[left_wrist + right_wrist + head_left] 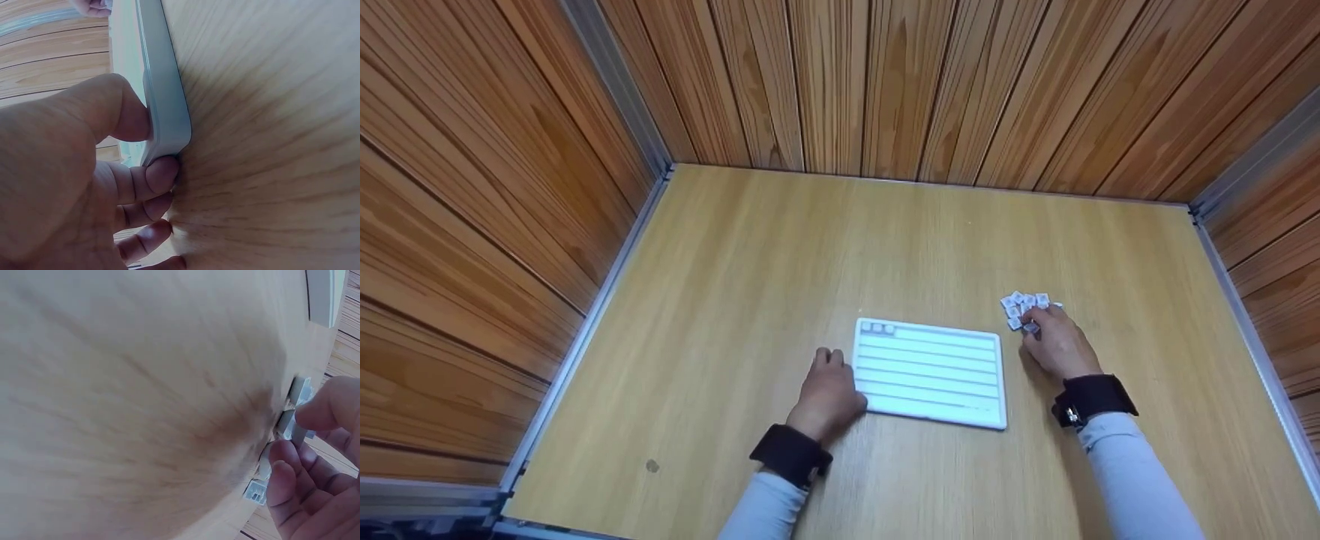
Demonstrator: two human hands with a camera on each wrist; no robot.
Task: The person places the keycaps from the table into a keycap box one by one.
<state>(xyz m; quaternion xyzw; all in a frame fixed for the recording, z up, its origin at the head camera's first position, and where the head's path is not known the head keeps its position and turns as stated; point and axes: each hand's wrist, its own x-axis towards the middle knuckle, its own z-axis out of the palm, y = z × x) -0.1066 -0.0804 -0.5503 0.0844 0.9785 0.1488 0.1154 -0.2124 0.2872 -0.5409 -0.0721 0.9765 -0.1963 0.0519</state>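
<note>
A white rectangular board (930, 384) with several raised rows lies flat on the table. Small pale tiles (877, 328) sit side by side at the left end of its top row. My left hand (826, 396) holds the board's near left corner; in the left wrist view the thumb is on one side of the corner and the index finger on the other. Right of the board, my right hand (1063, 346) is at a loose cluster of small white marked tiles (1014, 301). In the right wrist view it pinches one small tile (298, 433) between thumb and fingers, partly hidden.
The wooden table (750, 255) is bounded by wood-plank walls (900, 90) at the back and sides, with metal rails along its edges. A dark round spot (652, 466) marks the table at the front left. Black bands (791, 455) circle both wrists.
</note>
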